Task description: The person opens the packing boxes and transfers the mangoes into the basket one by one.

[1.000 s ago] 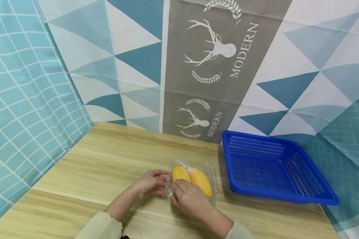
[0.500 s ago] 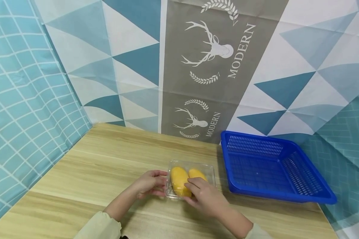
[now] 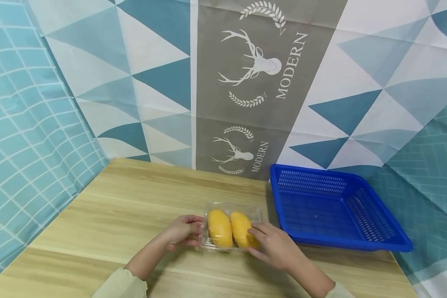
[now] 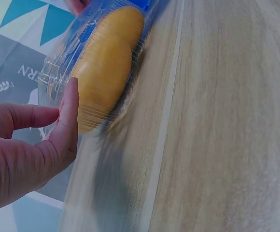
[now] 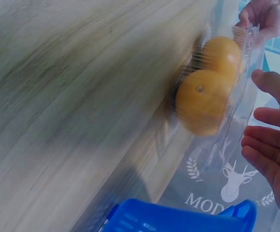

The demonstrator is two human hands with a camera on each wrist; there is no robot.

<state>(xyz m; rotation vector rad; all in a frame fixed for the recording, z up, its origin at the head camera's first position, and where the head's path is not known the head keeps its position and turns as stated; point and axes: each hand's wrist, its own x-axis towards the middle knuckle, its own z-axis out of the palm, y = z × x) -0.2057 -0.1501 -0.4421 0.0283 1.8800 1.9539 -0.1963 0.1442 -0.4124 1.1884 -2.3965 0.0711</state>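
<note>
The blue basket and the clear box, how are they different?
The blue basket is bigger than the clear box. The blue basket has coloured walls with lots of little holes, but the clear box is see-through. Two yellow fruits show inside the clear box, while no fruit shows in the blue basket. Both are roughly rectangular.

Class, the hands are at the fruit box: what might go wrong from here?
The clear container might slide if nudged, with the left hand at one end. The two yellow fruits, side by side inside, could knock together if it tilts. The right hand might bump the blue basket, which stands close by.
</note>
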